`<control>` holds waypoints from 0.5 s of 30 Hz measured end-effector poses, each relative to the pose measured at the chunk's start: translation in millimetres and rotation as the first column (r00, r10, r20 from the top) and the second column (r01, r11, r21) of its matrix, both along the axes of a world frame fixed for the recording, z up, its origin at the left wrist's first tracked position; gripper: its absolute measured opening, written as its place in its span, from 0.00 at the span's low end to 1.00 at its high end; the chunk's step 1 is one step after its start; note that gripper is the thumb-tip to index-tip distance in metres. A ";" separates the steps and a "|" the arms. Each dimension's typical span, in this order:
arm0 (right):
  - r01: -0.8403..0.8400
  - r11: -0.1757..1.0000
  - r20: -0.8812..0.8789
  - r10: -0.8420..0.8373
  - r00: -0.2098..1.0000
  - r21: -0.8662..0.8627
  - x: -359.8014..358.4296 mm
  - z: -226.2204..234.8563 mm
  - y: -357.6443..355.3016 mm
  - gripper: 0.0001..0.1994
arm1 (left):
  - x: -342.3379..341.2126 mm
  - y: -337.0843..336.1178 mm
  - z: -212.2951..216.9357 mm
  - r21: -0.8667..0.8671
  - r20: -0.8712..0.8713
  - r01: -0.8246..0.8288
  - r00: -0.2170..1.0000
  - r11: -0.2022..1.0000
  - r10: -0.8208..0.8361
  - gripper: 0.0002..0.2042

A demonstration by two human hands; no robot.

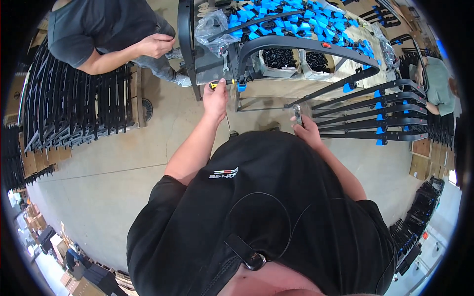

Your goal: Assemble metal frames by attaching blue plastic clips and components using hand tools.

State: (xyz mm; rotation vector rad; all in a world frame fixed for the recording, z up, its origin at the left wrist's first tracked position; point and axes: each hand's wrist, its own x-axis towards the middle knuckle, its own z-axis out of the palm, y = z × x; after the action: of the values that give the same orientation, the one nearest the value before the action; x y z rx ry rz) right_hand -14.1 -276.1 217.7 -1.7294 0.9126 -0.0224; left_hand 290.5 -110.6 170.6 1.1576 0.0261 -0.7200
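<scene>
My left hand is closed around a short yellow-and-black handled tool, which looks like a screwdriver. Its far end points right, beside a blue clip on the lower end of a curved black frame. The fingers of my right hand are wrapped round a silver ratchet wrench, held upright just left of a row of black frames with blue clips. A combination wrench lies on the bench beyond my left hand.
Small black parts fill two open boxes on the bench. Behind them lies a heap of blue-and-black pieces. One person stands at the left by stacked black frames; another person is at the far right.
</scene>
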 end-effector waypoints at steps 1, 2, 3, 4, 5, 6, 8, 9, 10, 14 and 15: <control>0.045 0.997 0.014 -0.046 0.999 0.065 -1.7 -0.6 2.4 0.14 | -0.2 -1.5 0.6 -0.007 -0.033 -0.006 0.999 1.000 0.005 0.08; 0.089 0.987 0.025 -0.093 0.995 0.131 -2.9 -1.4 4.3 0.13 | -0.3 -2.6 1.3 -0.013 -0.065 -0.012 0.998 1.000 0.011 0.08; 0.095 0.987 0.027 -0.099 0.995 0.130 -3.2 -3.8 5.5 0.13 | 0.0 -3.3 2.3 -0.013 -0.064 -0.006 0.998 1.000 0.005 0.08; 0.076 0.993 0.029 -0.079 0.996 0.085 -2.7 -5.3 5.9 0.12 | 0.1 -4.2 0.2 -0.009 -0.076 -0.025 0.997 1.000 0.024 0.07; 0.058 0.998 0.031 -0.059 0.998 0.039 -2.6 -6.4 5.7 0.12 | 0.5 -4.9 -1.2 -0.004 -0.087 -0.044 0.995 0.999 0.044 0.07; 0.063 0.997 0.033 -0.064 0.997 0.037 -2.6 -7.2 5.1 0.12 | 3.2 -3.2 -3.2 -0.005 -0.086 -0.039 0.996 0.999 0.039 0.07; 0.050 0.999 -0.004 -0.050 0.999 0.003 -0.2 -4.2 6.6 0.09 | 12.6 7.7 -15.6 0.006 0.199 0.056 0.978 0.998 -0.056 0.10; 0.054 0.999 -0.003 -0.054 0.999 0.003 -2.7 -7.9 6.7 0.09 | 15.5 12.5 -21.1 0.005 0.200 0.061 0.978 0.998 -0.060 0.10; 0.055 0.998 0.013 -0.055 0.998 -0.043 -3.2 -11.9 7.5 0.09 | 18.9 16.5 -21.6 0.029 0.245 0.116 0.962 0.993 -0.120 0.13; 0.116 0.992 -0.064 -0.113 0.991 0.048 2.3 -20.2 11.2 0.09 | 19.3 9.3 -7.9 0.160 0.030 0.233 0.970 0.959 -0.241 0.18; 0.119 0.992 -0.065 -0.115 0.991 0.051 7.6 -20.0 12.2 0.09 | 13.4 3.2 1.2 0.163 0.030 0.235 0.970 0.958 -0.243 0.18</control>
State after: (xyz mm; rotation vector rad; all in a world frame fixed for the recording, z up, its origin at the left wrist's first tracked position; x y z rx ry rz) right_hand -6.4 -263.9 197.7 -1.6321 1.0504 -0.0215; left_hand 303.9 -107.4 171.8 1.3452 -0.1019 -0.9159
